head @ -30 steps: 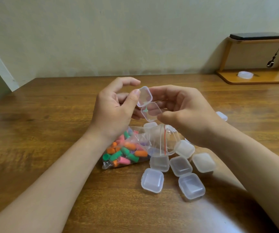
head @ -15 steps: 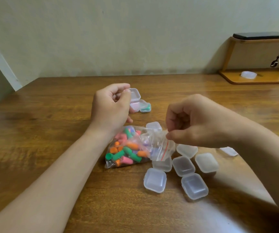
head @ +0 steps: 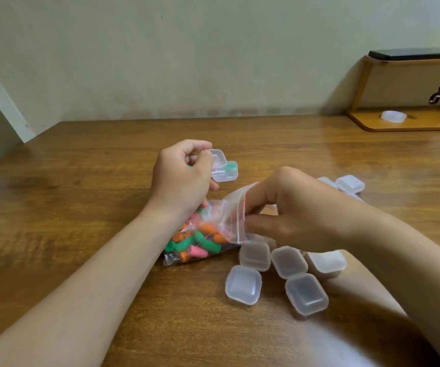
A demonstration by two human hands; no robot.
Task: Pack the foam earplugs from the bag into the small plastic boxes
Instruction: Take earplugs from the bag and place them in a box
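Two bare hands are seen over a brown wooden table (head: 81,181). An open small box (head: 221,168) is held at its raised lid by the curled fingers and thumb of the left hand (head: 184,176), beyond the bag. A green earplug (head: 231,167) is seen lying in its base, and whether the base rests on the table cannot be told. The mouth of the clear zip bag (head: 229,215), marked by a red strip, is pinched between the thumb and bent fingers of the right hand (head: 293,215) and is lifted off the wood. The bag's lower part is laid on the table between the two forearms, and the orange, green and pink foam earplugs (head: 195,239) are gathered in it. Five closed translucent boxes (head: 243,285) are clustered just beside the bag on its near right, several touching one another, partly under the right wrist. More closed boxes (head: 350,183) are seen beyond the right hand. At the far right a wooden shelf (head: 404,125) is set against the wall, with a dark flat slab (head: 415,54) on top and a white round object (head: 393,116) on its base.
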